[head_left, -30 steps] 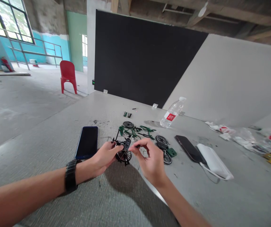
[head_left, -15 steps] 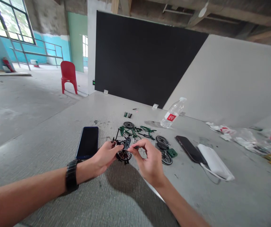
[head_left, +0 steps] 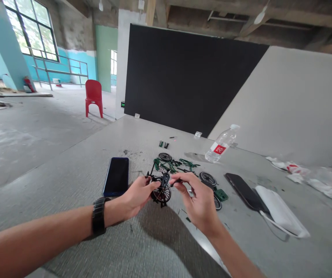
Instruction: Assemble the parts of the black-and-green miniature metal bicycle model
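Observation:
My left hand (head_left: 139, 196) is closed around a small black model bicycle (head_left: 161, 194), its spoked wheel showing below my thumb. A dark flat piece (head_left: 165, 180) stands upright on the model by my thumb tip. Just to the right, my right hand (head_left: 199, 200) pinches a small dark part (head_left: 177, 181), too small to name. Behind the hands lie green bicycle frame parts (head_left: 168, 166) and a loose wheel (head_left: 165, 156). Beyond my right hand are another wheel (head_left: 208, 178), one partly hidden by the hand, and a green piece (head_left: 220, 194).
A dark phone (head_left: 116, 176) lies left of my hands. On the right stand a clear bottle (head_left: 222, 144), a second phone (head_left: 242, 189) and a white power bank (head_left: 280, 210) with a cable. Plastic wrappers (head_left: 324, 181) lie farther right. A black panel (head_left: 194, 77) rises behind the table.
The view has turned a little left, so everything sits farther right and lower. My right fingertips have drawn slightly away from the model. My left hand keeps its hold.

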`<state>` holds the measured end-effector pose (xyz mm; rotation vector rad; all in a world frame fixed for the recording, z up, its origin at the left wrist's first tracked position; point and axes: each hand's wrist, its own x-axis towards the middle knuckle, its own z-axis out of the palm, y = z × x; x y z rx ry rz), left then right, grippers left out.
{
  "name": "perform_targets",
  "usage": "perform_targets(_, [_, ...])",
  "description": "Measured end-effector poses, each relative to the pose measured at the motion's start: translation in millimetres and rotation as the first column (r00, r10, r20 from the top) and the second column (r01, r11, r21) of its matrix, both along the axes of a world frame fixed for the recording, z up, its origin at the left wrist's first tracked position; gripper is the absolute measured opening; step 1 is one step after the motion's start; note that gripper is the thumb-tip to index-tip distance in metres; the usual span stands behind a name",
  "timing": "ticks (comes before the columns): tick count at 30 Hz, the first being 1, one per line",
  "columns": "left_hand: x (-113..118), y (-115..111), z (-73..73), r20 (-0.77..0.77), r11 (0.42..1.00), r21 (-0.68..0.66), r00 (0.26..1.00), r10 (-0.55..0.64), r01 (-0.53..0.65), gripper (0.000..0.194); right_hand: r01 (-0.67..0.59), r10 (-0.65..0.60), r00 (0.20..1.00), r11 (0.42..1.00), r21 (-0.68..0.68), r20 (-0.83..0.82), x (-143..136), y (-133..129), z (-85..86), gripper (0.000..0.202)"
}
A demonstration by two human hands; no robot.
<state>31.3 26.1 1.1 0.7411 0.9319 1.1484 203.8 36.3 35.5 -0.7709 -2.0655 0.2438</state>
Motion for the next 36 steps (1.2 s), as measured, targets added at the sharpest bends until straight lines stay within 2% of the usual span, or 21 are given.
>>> perform_targets(2, [0, -1, 0.4, -0.022, 1.0, 0.005, 1.0, 0.001, -0.001, 0.016, 0.019, -0.019, 1.0, 1.0, 0.013, 0.003, -1, 0, 0.0, 0.006])
perform_targets(10, [-1, 0, -7.9, -0.086, 0.999, 0.039, 0.996, 0.015, -0.012, 0.025, 0.03, -0.03, 0.999, 1.0, 0.003, 0.037, -3, -2, 0.5, 0.011])
perform_targets(13, [-1, 0, -8.3, -0.09, 0.999, 0.043, 0.996, 0.012, -0.008, 0.027, 0.044, -0.043, 0.999, 0.998, -0.033, 0.023, -4, -2, -1.2, 0.014])
perform_targets(17, [0, 1, -7.7, -0.044, 0.997, 0.069, 0.999, 0.023, -0.02, 0.029, 0.0, -0.007, 0.998, 0.994, -0.107, -0.066, -5, -3, -5.5, 0.008])
perform_targets(19, [0, 1, -8.0, 0.01, 0.996, 0.09, 1.0, 0.001, -0.002, 0.031, 0.004, -0.009, 0.997, 0.998, -0.068, -0.083, -5, -4, -6.2, 0.008])
perform_targets(22, [0, 2, -9.3, 0.043, 0.995, 0.098, 0.998, -0.04, 0.036, 0.033, -0.029, 0.03, 0.999, 0.997, 0.07, -0.026, -6, -6, -3.0, 0.02])
perform_targets(25, [-1, 2, -10.0, 0.026, 0.995, 0.094, 0.999, -0.026, 0.024, 0.034, -0.085, 0.084, 0.996, 0.993, 0.077, 0.013, -6, -6, 2.7, 0.024])
perform_targets(31, [0, 0, -7.5, -0.044, 0.997, 0.064, 0.998, 0.033, -0.03, 0.029, 0.021, -0.021, 0.999, 1.0, 0.005, -0.029, -5, -6, 1.7, 0.009])
perform_targets(36, [1, -3, 1.2, -0.029, 0.998, 0.054, 0.999, 0.031, -0.03, 0.03, -0.003, 0.002, 0.999, 1.0, -0.014, -0.042, -5, -8, 3.0, 0.008])
